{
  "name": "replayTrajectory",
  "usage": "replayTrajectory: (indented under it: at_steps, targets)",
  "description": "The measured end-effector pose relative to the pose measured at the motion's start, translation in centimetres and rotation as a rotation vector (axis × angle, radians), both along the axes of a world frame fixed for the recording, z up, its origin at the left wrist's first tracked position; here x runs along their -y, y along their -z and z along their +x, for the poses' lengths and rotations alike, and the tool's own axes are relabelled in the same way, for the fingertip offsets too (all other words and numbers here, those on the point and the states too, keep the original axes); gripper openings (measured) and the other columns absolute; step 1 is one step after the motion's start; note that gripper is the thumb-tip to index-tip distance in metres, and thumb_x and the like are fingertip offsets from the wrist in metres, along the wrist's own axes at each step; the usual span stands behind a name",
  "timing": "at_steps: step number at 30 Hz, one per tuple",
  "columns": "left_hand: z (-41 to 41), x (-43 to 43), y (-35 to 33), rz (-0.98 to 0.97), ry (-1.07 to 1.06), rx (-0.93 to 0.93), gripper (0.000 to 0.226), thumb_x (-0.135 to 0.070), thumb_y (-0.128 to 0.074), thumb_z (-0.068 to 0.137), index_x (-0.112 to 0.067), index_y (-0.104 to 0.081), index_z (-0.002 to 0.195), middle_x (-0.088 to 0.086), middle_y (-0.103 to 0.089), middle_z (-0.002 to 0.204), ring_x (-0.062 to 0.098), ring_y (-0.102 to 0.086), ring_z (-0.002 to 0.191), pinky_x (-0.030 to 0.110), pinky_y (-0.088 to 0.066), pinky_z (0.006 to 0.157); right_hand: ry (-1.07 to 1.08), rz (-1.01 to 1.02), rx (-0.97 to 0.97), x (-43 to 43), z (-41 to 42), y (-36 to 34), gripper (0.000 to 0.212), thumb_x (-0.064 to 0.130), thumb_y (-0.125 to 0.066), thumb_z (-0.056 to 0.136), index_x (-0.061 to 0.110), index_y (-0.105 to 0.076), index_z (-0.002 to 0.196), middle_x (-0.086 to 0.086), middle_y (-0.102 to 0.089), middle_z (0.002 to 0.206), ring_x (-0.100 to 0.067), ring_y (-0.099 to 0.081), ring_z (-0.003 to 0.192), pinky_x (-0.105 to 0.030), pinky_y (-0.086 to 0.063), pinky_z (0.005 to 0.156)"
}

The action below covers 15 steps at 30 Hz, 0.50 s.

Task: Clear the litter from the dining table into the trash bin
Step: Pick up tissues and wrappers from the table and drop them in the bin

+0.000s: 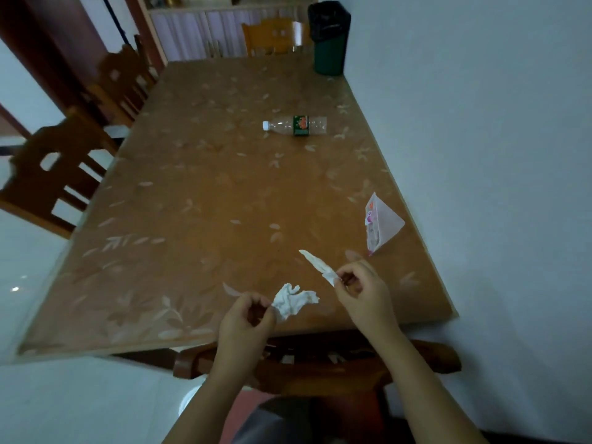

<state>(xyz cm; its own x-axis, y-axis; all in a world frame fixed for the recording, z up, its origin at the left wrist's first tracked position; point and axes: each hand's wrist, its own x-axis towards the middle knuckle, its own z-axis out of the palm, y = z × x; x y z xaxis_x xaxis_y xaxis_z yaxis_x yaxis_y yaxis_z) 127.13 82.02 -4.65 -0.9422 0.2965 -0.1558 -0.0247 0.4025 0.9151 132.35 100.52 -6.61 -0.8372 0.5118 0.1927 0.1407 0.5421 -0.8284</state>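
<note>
Table (192, 193): bin (329, 36) bag-lined; left hand (246, 318), right hand (358, 290) each grip tissue.

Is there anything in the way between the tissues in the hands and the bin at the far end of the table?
Almost nothing. The crumpled white tissue in the left hand and the twisted white tissue in the right hand face open brown tabletop. Only the clear plastic bottle lies flat roughly midway to the dark green bin.
</note>
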Motion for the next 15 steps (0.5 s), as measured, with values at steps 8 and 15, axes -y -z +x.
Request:
replayTrajectory:
  at_steps: [8, 15]
  targets:
    - [-0.2, 7.0, -0.8, 0.036, -0.172, -0.075, 0.021, -0.003, -0.062, 0.081, -0.021, -0.055, 0.071, -0.002, -0.058, 0.066, 0.013, -0.053, 0.062, 0.023, -0.043, 0.056, -0.145, 0.097, -0.043, 7.3, 0.0, -1.4, 0.018, 0.001, -0.065, 0.078, 0.018, -0.058, 0.079, 0.004, -0.055, 0.080, -0.002, -0.052, 0.077, -0.006, -0.039, 0.063]
    - [-2.3, 18.5, -2.2, 0.120, -0.259, -0.176, 0.024, -0.003, -0.064, 0.079, -0.025, -0.056, 0.074, -0.005, -0.060, 0.066, 0.006, -0.055, 0.058, 0.015, -0.043, 0.055, -0.232, 0.129, -0.036, 18.3, -5.1, -3.8, 0.017, 0.000, -0.063, 0.077, 0.016, -0.057, 0.076, 0.005, -0.053, 0.079, -0.006, -0.050, 0.073, -0.009, -0.037, 0.061]
